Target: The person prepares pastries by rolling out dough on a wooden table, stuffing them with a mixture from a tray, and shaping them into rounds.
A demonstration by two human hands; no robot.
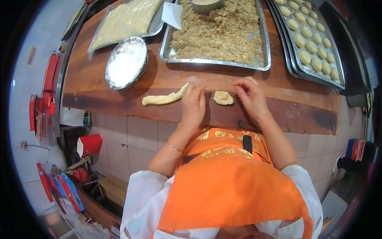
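My left hand is beside a long, pale dough strip, its bent fingers at the strip's right end; whether they touch it is unclear. A small, roughly rounded dough piece lies between my two hands on the wooden table. Just right of that piece is my right hand, fingers loosely curved and apart, with nothing visible in them. A bowl of white powder stands to the upper left of the strip.
A large metal tray of crumbly mixture holds a small bowl and white scraper. Plastic-covered dough lies back left; stacked trays of small dough rounds stand right. My orange apron meets the front edge; red boxes are left.
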